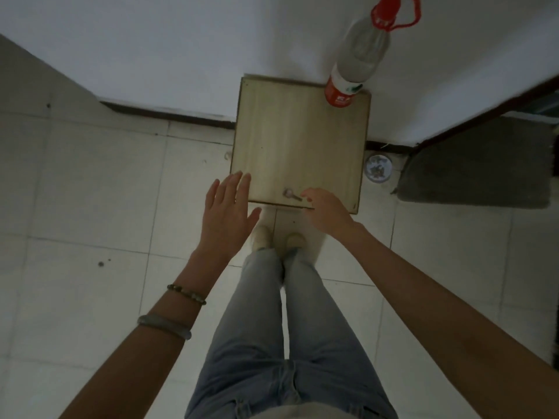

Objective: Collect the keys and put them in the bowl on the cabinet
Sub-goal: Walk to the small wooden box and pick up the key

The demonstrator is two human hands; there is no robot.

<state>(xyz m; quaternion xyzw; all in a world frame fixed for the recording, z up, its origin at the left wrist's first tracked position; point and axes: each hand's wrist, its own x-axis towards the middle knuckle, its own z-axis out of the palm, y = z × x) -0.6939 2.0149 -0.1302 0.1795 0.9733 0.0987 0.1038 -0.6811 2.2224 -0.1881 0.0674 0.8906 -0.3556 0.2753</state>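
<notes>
Small metal key (292, 195) on smooth wooden cabinet (302, 140), right hand (325, 211) fingers curled beside it, left hand (228, 211) fingers spread

Matt pale wood cabinet top (302, 137), dull metal key (291, 195); clear plastic bottle (360, 55), glossy floor tiles (90, 192)

Bottle (361, 52) cap at top edge; key (291, 194) blurred.

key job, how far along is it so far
Nothing looks done: no bowl shows on the cabinet. In hand: the right hand is reaching for the key at the front edge, fingertips beside it, no grip yet. The left hand hovers open. Left: pick up, find the bowl, drop it in.
</notes>
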